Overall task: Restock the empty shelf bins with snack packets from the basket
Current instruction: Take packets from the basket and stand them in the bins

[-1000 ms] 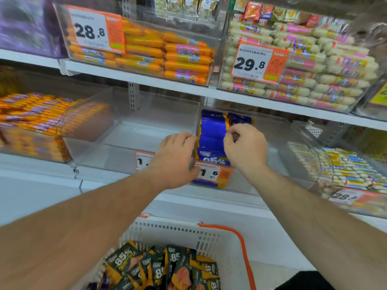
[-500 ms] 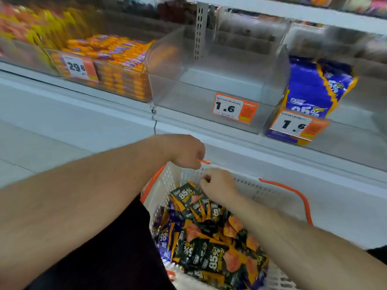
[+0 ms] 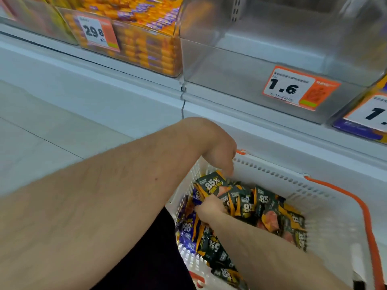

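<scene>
Right hand (image 3: 210,209) grips snack packets (image 3: 247,206) at the basket (image 3: 326,208) left wall. Left hand (image 3: 219,151) fingers hang relaxed above them, holding nothing. Empty bin (image 3: 240,80) lies above, on the shelf.

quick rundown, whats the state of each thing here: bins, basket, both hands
clear bin with the 1.6 tag: empty
orange-packet bin: full
white basket: holds many snack packets
left hand: over the basket's edge, fingers pointing down at a packet
right hand: in the basket, gripping packets
</scene>
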`<action>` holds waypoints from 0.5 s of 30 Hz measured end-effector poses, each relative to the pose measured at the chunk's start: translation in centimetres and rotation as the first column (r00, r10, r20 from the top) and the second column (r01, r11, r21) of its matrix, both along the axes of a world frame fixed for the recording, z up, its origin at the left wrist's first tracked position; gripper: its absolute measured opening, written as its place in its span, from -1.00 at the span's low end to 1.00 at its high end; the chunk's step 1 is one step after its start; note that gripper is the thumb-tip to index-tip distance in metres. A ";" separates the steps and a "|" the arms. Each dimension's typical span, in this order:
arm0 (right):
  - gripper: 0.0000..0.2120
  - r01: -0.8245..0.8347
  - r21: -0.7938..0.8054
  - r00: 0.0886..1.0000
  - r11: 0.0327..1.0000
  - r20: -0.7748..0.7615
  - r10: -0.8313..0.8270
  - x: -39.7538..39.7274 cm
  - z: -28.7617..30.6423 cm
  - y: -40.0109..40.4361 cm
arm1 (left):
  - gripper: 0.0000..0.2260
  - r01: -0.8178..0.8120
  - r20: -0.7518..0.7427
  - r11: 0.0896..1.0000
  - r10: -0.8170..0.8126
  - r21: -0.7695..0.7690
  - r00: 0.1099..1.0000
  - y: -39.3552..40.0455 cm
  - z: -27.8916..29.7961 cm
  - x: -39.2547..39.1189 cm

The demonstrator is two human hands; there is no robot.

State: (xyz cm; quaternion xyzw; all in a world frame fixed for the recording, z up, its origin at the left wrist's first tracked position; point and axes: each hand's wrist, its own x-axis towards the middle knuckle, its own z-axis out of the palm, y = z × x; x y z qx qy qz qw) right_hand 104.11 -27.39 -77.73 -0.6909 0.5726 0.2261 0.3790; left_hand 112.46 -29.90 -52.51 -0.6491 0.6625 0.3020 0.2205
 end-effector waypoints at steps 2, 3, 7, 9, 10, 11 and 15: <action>-0.85 -0.057 -0.025 0.997 0.998 -0.044 0.055 0.3 -0.5 0.3 | -0.49 -0.007 -0.018 1.000 0.007 0.001 1.000 -0.3 0.1 -0.1; -0.85 -0.069 -0.019 0.997 0.997 -0.041 0.068 0.4 -0.7 0.4 | -0.49 -0.009 -0.026 1.000 0.009 0.001 1.000 -0.5 0.1 -0.2; -0.90 -0.071 0.032 0.997 0.997 0.042 0.069 -0.6 1.1 -0.6 | -0.47 0.007 -0.033 1.000 -0.007 -0.004 0.999 -0.8 0.6 -0.6; -0.92 -0.074 0.020 0.992 0.997 0.100 0.071 -1.7 2.7 -2.1 | -0.47 0.021 -0.043 1.000 -0.021 0.002 0.999 -1.0 0.7 -0.8; -0.87 -0.073 0.016 0.989 0.997 0.130 0.071 -2.5 3.7 -3.0 | -0.48 0.029 -0.048 1.000 -0.028 0.007 0.998 -1.0 0.8 -1.0; -0.78 -0.069 0.013 0.986 0.998 0.155 0.067 -3.3 4.9 -4.0 | -0.47 0.036 -0.050 0.999 -0.036 0.012 0.998 -1.0 0.7 -1.3; -0.79 -0.044 0.041 0.956 0.998 0.293 0.030 -8.0 11.4 -7.5 | -0.38 0.037 -0.067 0.999 -0.036 0.010 0.997 -0.9 0.3 -2.3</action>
